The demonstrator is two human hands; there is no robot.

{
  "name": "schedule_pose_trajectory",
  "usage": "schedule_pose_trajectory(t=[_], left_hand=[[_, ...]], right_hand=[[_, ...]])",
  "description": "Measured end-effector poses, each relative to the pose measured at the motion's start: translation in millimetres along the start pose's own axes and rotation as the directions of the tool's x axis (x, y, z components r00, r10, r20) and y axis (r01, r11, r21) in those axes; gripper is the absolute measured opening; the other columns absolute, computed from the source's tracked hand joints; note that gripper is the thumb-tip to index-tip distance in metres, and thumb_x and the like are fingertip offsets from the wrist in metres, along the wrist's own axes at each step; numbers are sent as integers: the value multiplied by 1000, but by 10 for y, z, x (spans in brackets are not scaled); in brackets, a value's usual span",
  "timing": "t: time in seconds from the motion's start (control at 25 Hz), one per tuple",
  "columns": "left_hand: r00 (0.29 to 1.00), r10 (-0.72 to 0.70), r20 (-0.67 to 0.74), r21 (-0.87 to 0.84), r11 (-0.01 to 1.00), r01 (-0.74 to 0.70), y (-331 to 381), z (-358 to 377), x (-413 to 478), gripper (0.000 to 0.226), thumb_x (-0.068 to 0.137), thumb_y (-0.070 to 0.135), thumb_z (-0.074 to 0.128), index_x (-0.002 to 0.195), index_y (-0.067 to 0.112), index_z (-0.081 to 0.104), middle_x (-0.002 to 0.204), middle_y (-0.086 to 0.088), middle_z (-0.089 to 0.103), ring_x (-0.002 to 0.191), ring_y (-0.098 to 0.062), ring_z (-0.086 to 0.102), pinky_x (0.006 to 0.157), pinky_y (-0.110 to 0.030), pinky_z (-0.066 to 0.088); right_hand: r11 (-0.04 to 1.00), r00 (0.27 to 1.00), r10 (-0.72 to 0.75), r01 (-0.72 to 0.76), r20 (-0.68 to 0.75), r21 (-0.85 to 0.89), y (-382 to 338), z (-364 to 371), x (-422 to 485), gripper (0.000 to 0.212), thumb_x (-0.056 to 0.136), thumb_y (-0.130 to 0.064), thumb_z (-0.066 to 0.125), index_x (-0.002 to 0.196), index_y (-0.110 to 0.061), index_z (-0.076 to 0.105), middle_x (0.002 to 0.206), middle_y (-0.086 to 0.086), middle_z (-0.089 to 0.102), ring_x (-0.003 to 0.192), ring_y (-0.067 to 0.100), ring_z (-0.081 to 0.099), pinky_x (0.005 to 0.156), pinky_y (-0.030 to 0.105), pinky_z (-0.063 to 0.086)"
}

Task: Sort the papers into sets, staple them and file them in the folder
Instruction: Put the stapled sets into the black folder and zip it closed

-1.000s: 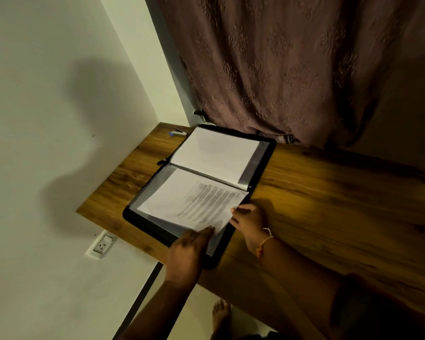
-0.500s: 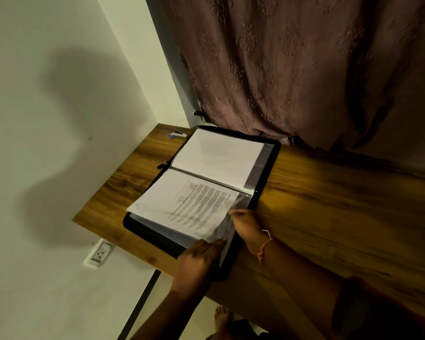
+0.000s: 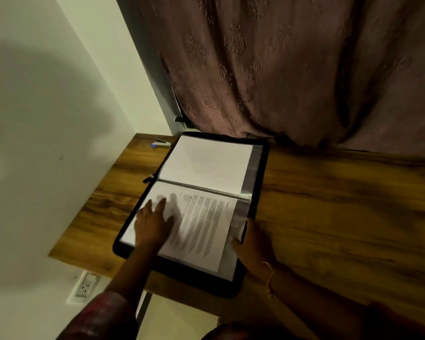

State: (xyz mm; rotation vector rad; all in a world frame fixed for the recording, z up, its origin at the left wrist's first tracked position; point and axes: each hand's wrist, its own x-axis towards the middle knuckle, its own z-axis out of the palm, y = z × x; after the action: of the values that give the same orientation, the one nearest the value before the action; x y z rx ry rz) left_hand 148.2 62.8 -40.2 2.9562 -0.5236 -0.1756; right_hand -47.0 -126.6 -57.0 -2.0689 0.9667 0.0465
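"Which way does the folder lie?"

"The black zip-edged folder [image 3: 196, 278] lies open flat at the left end of the brown wooden bench [image 3: 329, 204]. Its metal spiral spine [image 3: 206, 190] runs left to right, so one half is near me and the other is toward the mauve patterned curtain [image 3: 280, 69]. The white printed paper sheet [image 3: 201, 224] is in the near half, long side along the spine, heading toward my right."

"How does it look?"

"Dense dark print on the right part, bare white on the left. The far half shows a blank white page [image 3: 206, 160]. My left hand [image 3: 152, 224] lies flat on the sheet, fingers straight and spread. My right hand [image 3: 254, 244] holds the open edge of the clear plastic sleeve [image 3: 238, 224] at the folder's right side, thumb on top."

"Anything you can't make out?"

"The print is too blurred to read. My right fingers are hidden under the sleeve, and I cannot tell whether the sheet is wholly inside it. A small blue and silver stapler [image 3: 161, 143] sits dimly at the bench's far left corner."
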Motion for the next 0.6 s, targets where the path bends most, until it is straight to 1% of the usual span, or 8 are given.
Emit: schedule_pose_trajectory(t=[0.08, 0.12, 0.2, 0.32, 0.44, 0.52, 0.6], left_hand=[[991, -59, 118, 43, 998, 54, -246, 72, 272, 72, 96, 59, 50, 158, 37, 21, 164, -20, 19, 149, -44, 18, 118, -58, 23], [985, -78, 156, 31, 997, 74, -320, 88, 355, 73, 94, 62, 49, 157, 41, 19, 164, -19, 17, 149, -45, 16, 118, -60, 20], [979, -85, 184, 4, 996, 85, -404, 119, 452, 69, 91, 67, 47, 152, 47, 24, 163, -17, 20, 147, -45, 19, 117, -62, 22], [982, -103, 156, -4, 994, 105, -391, 113, 421, 64, 88, 69, 48, 147, 49, 32, 159, -17, 27, 143, -45, 26, 115, -60, 24], [981, -113, 160, 23, 994, 110, -414, 82, 377, 70, 86, 75, 46, 149, 48, 31, 155, -21, 31, 141, -46, 28, 112, -59, 28], [976, -109, 188, 41, 994, 103, -454, 97, 358, 78, 81, 81, 43, 150, 48, 29, 153, -21, 34, 141, -46, 27, 112, -59, 31], [968, -122, 221, 46, 992, 115, -420, 98, 243, 81, 82, 80, 43, 153, 44, 27, 155, -21, 34, 143, -45, 28, 113, -58, 31]], right_hand=[[1000, 1000, 4, -4, -5, 6, 43, 60, 9, 86, 94, -31, 66, 159, -17, 11, 159, 8, 30, 140, 28, 41, 108, 39, 45], [1000, 1000, 6, -6, -15, -1, 62, 80, 11, 87, 93, -30, 67, 158, -19, 11, 160, 8, 28, 141, 29, 39, 108, 40, 45], [999, 999, 14, -15, -38, -39, 89, 141, 20, 85, 92, -30, 69, 157, -22, 15, 161, 7, 25, 143, 29, 36, 108, 42, 45], [993, 998, -11, 5, -57, -114, 83, 122, -7, 73, 94, -30, 67, 155, -25, 27, 159, 7, 23, 140, 28, 37, 107, 37, 46], [982, 997, -40, 27, -68, -189, 89, 49, -5, 65, 95, -32, 65, 152, -24, 35, 157, 8, 21, 138, 25, 38, 108, 31, 43], [976, 997, -50, 36, -60, -217, 99, -30, -9, 63, 96, -32, 65, 151, -24, 37, 156, 8, 22, 135, 24, 39, 107, 29, 44], [960, 996, -79, 67, -34, -271, 153, -159, 14, 60, 96, -32, 63, 151, -26, 38, 155, 8, 25, 135, 25, 39, 106, 31, 45]])
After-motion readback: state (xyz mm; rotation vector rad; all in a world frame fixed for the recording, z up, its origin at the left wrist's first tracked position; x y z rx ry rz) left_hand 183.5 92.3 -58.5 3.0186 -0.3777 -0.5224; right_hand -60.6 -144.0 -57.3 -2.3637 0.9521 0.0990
